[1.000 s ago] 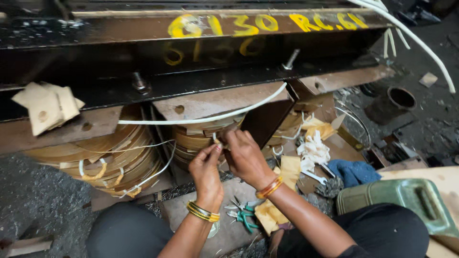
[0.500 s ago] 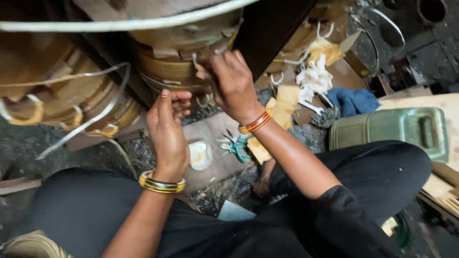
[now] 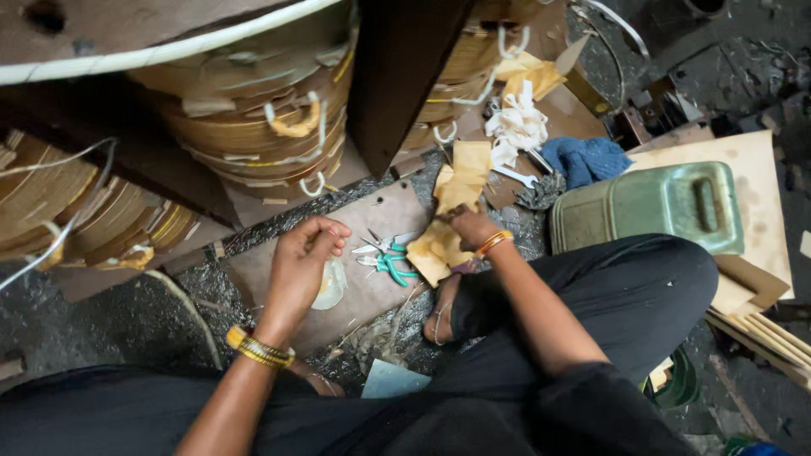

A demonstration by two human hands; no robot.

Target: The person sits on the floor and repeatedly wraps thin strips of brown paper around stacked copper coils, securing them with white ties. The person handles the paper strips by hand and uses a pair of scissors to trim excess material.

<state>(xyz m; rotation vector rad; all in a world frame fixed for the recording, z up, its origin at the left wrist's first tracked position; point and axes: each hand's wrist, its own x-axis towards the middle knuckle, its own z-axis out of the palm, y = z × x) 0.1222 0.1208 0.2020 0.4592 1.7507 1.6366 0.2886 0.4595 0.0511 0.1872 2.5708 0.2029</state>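
My right hand rests low on a pile of yellowish insulating paper pieces, its fingers closed on one of them. My left hand hovers over a brown board with fingers curled towards the thumb; whether it holds anything small is unclear. Between the hands lie green-handled pliers. Under the left hand sits a small pale dish. Paper-wrapped wound coils with white tape loops stand just beyond both hands.
A dark upright bar splits the coils. At right lie a green metal can, a blue cloth, a bundle of white tape, a spanner and plywood sheets. My crossed legs fill the bottom.
Both hands have come down from the coil. The right hand moved onto the yellow paper pile and the left dropped over the board. The view has tilted downward.
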